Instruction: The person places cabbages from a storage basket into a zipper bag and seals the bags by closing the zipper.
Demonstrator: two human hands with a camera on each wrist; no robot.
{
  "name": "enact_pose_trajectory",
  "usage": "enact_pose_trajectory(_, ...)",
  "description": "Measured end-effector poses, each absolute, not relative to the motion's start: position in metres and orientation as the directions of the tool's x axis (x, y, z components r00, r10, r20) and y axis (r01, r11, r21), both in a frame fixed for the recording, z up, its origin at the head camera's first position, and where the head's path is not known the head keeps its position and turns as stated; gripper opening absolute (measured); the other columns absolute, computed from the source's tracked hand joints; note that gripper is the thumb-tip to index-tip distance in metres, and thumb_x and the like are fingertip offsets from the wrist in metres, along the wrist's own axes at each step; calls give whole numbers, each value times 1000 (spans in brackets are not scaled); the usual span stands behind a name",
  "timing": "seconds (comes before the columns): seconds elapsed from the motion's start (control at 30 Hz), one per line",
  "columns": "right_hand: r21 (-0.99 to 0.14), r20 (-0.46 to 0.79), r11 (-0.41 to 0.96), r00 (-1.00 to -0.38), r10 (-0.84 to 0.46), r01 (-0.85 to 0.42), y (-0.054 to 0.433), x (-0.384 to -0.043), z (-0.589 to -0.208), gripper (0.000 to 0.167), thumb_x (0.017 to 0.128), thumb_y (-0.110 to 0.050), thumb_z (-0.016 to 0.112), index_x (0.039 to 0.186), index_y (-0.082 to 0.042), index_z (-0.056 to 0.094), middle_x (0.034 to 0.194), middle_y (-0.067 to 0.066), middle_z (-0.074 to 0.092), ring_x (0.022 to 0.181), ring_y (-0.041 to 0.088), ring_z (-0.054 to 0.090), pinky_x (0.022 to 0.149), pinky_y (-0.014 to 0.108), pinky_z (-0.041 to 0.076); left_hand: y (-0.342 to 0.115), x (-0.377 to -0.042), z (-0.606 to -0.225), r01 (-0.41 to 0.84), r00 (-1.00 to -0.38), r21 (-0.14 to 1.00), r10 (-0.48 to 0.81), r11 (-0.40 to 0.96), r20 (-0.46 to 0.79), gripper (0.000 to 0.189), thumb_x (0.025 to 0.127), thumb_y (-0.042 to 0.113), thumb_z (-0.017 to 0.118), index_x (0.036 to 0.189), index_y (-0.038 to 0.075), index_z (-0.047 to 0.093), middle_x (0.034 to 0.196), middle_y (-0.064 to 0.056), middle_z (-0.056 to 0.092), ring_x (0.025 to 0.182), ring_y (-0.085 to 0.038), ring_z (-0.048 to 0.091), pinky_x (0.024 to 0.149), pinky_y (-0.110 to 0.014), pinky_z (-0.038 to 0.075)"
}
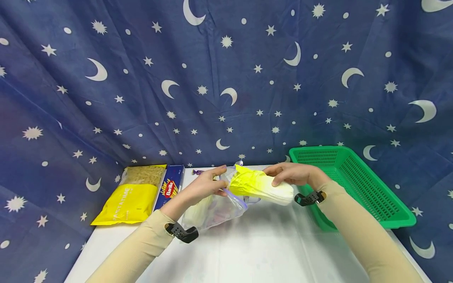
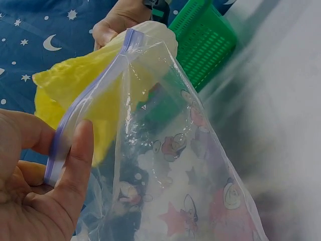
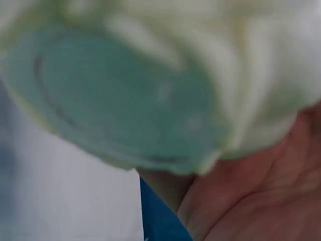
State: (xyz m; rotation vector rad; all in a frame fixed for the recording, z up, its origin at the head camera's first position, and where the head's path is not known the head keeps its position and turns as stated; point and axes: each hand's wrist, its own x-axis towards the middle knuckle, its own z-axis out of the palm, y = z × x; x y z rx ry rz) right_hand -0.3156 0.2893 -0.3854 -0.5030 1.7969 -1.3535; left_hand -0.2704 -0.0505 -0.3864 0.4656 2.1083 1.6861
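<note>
My right hand (image 1: 293,173) grips a napa cabbage (image 1: 263,184) with yellow leaves and a white base, held sideways above the table. Its leafy end points left, at the mouth of a clear zip bag (image 1: 216,214). With thumb and fingers, my left hand (image 1: 209,184) pinches the purple zip edge of the bag (image 2: 170,165), which is printed with small cartoon figures and stars. Inside the bag's left part shows something pale. Close up in the right wrist view is the cabbage's round, greenish base (image 3: 125,100), blurred, with the palm under it.
A green plastic basket (image 1: 371,184) stands at the right, behind the right forearm. On the left lie a yellow pasta bag (image 1: 136,200) and a blue Barilla box (image 1: 171,186). A small purple-wrapped candy (image 1: 197,172) lies near the table's back edge, before a starry curtain (image 1: 226,78).
</note>
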Motion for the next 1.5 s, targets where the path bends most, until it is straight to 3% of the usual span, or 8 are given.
enact_pose_trajectory(0.13,-900,-416,410,-579,-701,151,285,-317,-384,63,88,-16,70,147,-3,53,133,14,63,109,27,62,92,38,57,-50,-271,-387,9,-860,976,500,219,-104,70,92,-2,62,157,-4,34,168,-4,25,76,-17,66,77,-32,63)
enact_pose_trajectory(0.33,-873,-443,471,-612,-656,127,279,-318,-382,63,86,-17,72,146,-5,56,129,13,65,106,27,63,90,38,58,-49,-271,-387,22,-858,971,503,239,-105,70,93,-1,61,158,-1,33,168,-4,25,75,-17,65,77,-32,63)
enact_pose_trajectory(0.57,-816,-492,568,-642,-588,106,276,-318,-380,63,88,-23,73,146,-8,57,130,9,66,100,27,65,81,37,60,-49,-270,-387,134,-847,943,530,303,-50,67,92,-1,57,156,-3,36,167,-2,27,78,-20,63,74,-33,64)
enact_pose_trajectory(0.73,-760,-521,645,-663,-537,75,273,-316,-382,61,89,-29,72,146,-11,58,126,6,67,99,25,64,79,37,59,-47,-265,-386,212,-827,908,561,362,-30,68,89,-1,55,155,-2,39,166,-3,29,71,-18,64,71,-33,63)
enact_pose_trajectory(0.9,-740,-518,670,-682,-517,54,270,-311,-387,63,89,-34,72,145,-12,58,123,5,67,97,24,65,78,38,60,-42,-261,-386,250,-810,883,585,397,-33,70,89,-1,54,157,-1,36,168,-4,24,67,-22,66,71,-30,62)
enact_pose_trajectory(1.03,-730,-502,683,-701,-506,30,263,-306,-388,63,89,-38,73,144,-12,59,120,5,67,95,23,65,77,38,60,-38,-261,-386,257,-817,879,576,401,-24,70,90,0,55,157,0,35,168,-3,24,68,-21,61,73,-34,63)
enact_pose_trajectory(1.23,-732,-516,668,-749,-416,133,254,-298,-385,66,89,-41,74,143,-7,58,113,8,67,89,23,64,71,35,59,-33,-261,-388,259,-823,877,568,405,-19,71,89,0,56,157,-1,34,168,-2,23,68,-19,60,74,-38,63)
enact_pose_trajectory(1.5,-797,-538,504,-769,-345,332,247,-294,-389,44,92,-35,68,120,-1,65,90,11,66,72,20,63,60,29,55,-27,-257,-392,264,-821,880,571,394,-9,72,89,-4,55,157,-1,34,170,-5,20,69,-27,65,63,-27,58)
